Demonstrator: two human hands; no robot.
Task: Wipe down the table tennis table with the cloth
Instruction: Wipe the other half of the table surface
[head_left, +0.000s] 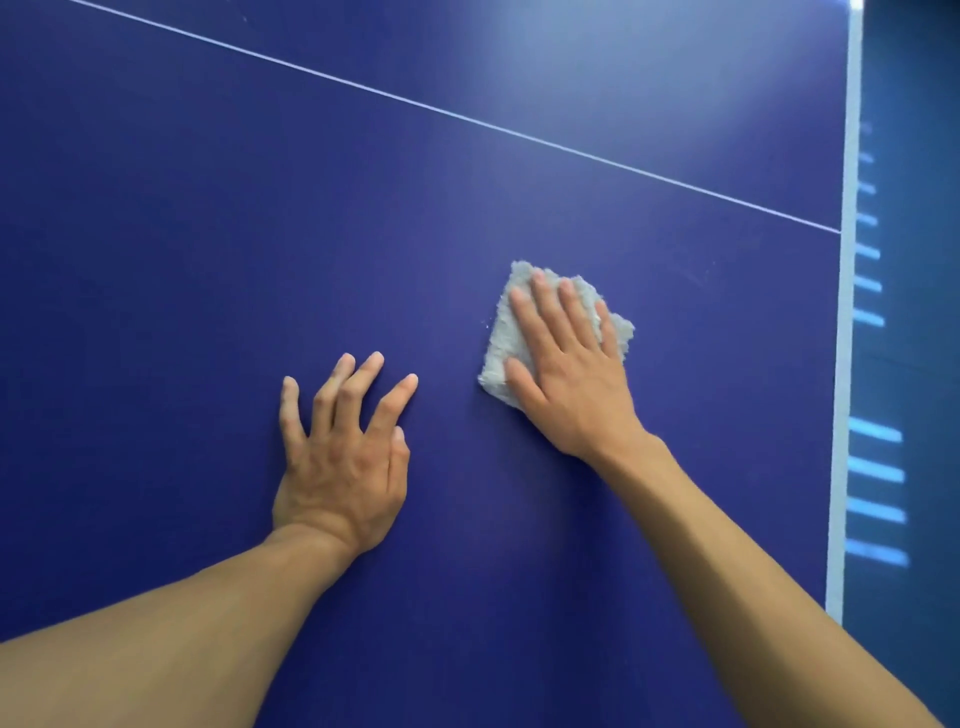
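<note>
Pressing down on the cloth with the right hand, palm flat, fingers straight and slightly apart, not curled round it. Resting the left hand on bare table just left of the cloth, fingers spread and lightly arched, holding nothing. Cloth pale grey, nubbly, roughly square with ragged edges, lying flat on the table's right part, near the white edge band. Table top smooth, matte, deep blue, crossed by a thin white line beyond both hands.

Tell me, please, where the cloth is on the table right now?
In the head view, the grey cloth lies flat under the right hand, right of centre, between the left hand and the table's white edge line.
</note>
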